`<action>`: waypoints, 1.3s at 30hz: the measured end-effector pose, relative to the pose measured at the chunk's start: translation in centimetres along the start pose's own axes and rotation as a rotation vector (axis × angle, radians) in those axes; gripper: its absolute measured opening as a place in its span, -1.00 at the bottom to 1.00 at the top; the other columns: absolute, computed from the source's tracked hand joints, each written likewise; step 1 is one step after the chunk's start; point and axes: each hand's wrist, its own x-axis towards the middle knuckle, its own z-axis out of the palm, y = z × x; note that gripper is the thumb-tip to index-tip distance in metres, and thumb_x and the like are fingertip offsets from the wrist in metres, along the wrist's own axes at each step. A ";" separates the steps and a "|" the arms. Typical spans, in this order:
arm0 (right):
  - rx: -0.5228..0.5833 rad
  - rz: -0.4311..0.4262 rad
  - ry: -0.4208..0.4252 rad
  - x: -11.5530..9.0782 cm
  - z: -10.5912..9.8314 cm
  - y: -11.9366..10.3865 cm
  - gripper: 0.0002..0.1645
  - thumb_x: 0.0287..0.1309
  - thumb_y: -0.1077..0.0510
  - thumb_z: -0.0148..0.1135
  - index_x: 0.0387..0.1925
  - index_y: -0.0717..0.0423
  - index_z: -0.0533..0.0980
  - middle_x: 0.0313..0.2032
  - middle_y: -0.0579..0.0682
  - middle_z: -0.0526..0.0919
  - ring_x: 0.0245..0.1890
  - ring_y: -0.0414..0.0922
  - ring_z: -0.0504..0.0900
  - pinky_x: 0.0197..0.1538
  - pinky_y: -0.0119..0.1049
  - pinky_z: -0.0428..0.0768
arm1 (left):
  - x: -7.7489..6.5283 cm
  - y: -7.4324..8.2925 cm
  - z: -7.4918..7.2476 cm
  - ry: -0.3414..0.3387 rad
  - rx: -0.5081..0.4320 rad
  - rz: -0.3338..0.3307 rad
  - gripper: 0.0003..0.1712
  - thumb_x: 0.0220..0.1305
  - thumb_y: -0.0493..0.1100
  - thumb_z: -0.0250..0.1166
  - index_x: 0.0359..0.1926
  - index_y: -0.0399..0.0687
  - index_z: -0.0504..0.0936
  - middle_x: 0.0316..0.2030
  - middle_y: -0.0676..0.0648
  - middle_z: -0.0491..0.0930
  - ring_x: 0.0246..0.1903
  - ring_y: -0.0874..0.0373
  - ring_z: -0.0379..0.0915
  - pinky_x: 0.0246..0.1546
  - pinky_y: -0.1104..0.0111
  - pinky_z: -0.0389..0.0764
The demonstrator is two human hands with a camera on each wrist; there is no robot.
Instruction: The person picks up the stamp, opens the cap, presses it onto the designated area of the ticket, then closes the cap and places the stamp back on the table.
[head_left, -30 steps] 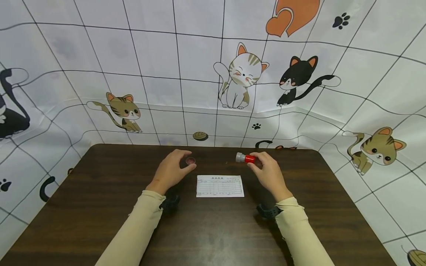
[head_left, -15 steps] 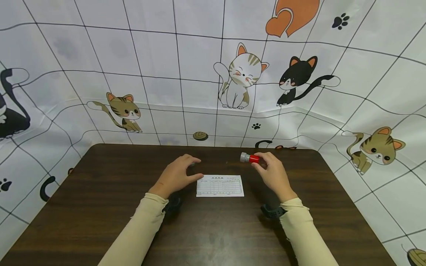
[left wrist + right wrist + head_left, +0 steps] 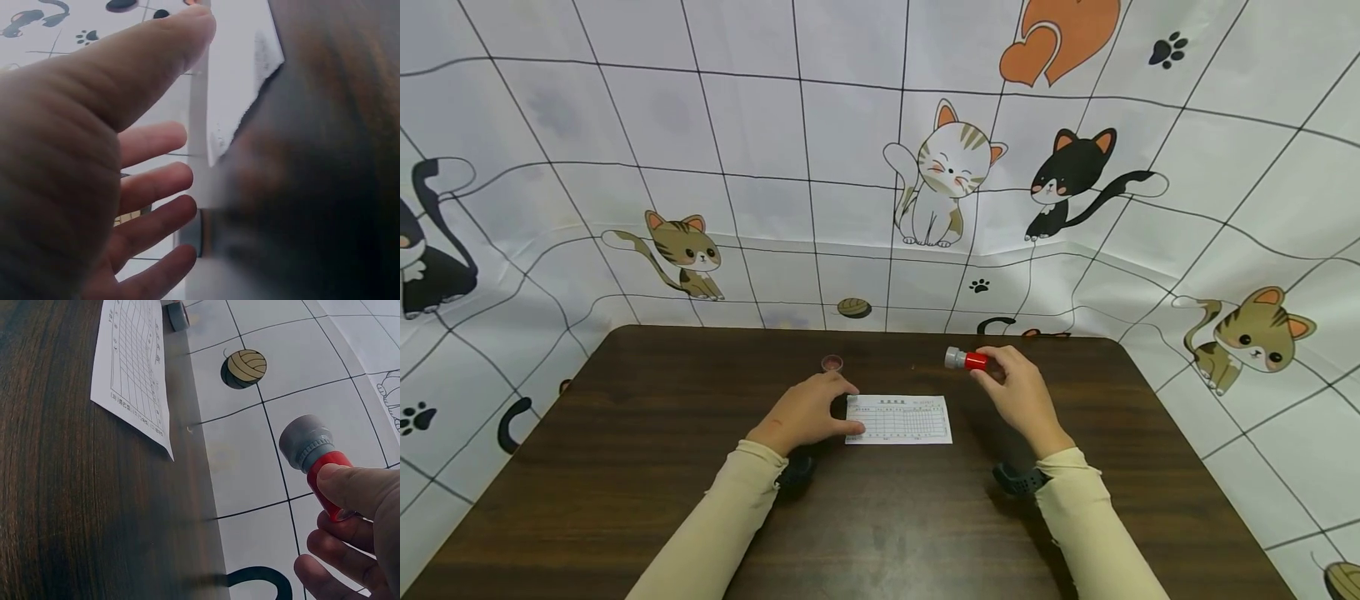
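A printed paper form [image 3: 904, 419] lies flat on the table. My left hand [image 3: 808, 410] is at its left edge, fingers loosely spread and nothing held; the thumb [image 3: 169, 47] is over or on the paper's edge, and contact is unclear. Above the table to the right, my right hand [image 3: 1021, 396] pinches the red body of a small red-and-grey stamp [image 3: 966, 359] between thumb and fingers. The stamp's grey round head points left, as the right wrist view also shows. A small round cap [image 3: 832, 363], reddish inside, sits behind my left hand.
The dark wooden table [image 3: 895, 533] ends at a white, cat-printed sheet [image 3: 760, 125] hung behind and around it. A tiny speck [image 3: 913, 367] lies near the far edge. Dark bands circle both wrists.
My left hand has drawn back from around the cap to the form's left edge, leaving the cap in view. The right hand, still pinching the stamp, has shifted slightly right.
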 end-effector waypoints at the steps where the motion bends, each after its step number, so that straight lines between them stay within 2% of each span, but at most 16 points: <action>1: -0.001 0.000 -0.003 0.0 0.0 0.0 -0.55 0.20 0.20 0.51 0.11 0.20 0.64 -0.13 0.09 0.66 -0.25 -0.02 0.56 -0.17 -0.11 0.56 | 0.0 0.0 0.1 -0.006 0.003 0.000 -0.26 0.14 0.31 0.51 0.24 0.03 0.67 0.28 -0.08 0.56 0.33 -0.07 0.44 0.32 -0.02 0.47; 8: -0.005 0.000 -0.017 -0.1 0.2 -0.1 -0.55 0.21 0.18 0.50 0.11 0.20 0.64 -0.13 0.10 0.66 -0.26 -0.02 0.55 -0.18 -0.11 0.56 | 0.1 0.1 0.7 -0.030 0.019 0.009 -0.23 0.10 0.35 0.52 0.21 0.01 0.68 0.26 -0.09 0.54 0.26 -0.06 0.49 0.26 0.00 0.53; 16: -0.005 0.001 -0.029 0.0 0.6 0.0 -0.56 0.22 0.17 0.50 0.11 0.20 0.64 -0.16 0.08 0.65 -0.27 -0.03 0.53 -0.20 -0.15 0.53 | 0.4 0.3 1.1 -0.015 0.067 0.041 -0.15 0.08 0.35 0.53 0.27 -0.03 0.66 0.26 -0.10 0.55 0.25 -0.09 0.46 0.28 0.01 0.50; 25: 0.012 0.027 -0.044 -0.1 0.6 0.3 -0.56 0.23 0.19 0.49 0.12 0.20 0.64 -0.12 0.12 0.68 -0.24 -0.02 0.59 -0.15 -0.10 0.60 | 0.9 0.6 1.4 0.001 0.088 0.037 -0.18 0.12 0.34 0.51 0.28 -0.01 0.66 0.24 -0.09 0.55 0.22 -0.09 0.46 0.28 0.01 0.49; 31: 0.056 0.058 -0.053 -0.1 0.5 0.3 -0.55 0.24 0.19 0.47 0.14 0.21 0.63 -0.09 0.16 0.71 -0.25 -0.01 0.65 -0.14 -0.08 0.65 | 1.0 0.8 1.5 0.020 0.086 0.020 -0.19 0.12 0.34 0.52 0.27 -0.01 0.67 0.22 -0.10 0.56 0.21 -0.08 0.47 0.28 0.00 0.50; 39: 0.155 0.124 -0.076 0.0 0.7 0.5 -0.54 0.26 0.21 0.45 0.17 0.22 0.61 -0.04 0.23 0.74 -0.14 0.09 0.74 0.02 0.05 0.71 | 0.8 0.9 1.7 0.025 0.054 0.015 -0.19 0.12 0.32 0.53 0.29 0.00 0.65 0.26 -0.11 0.54 0.25 -0.10 0.46 0.30 -0.02 0.48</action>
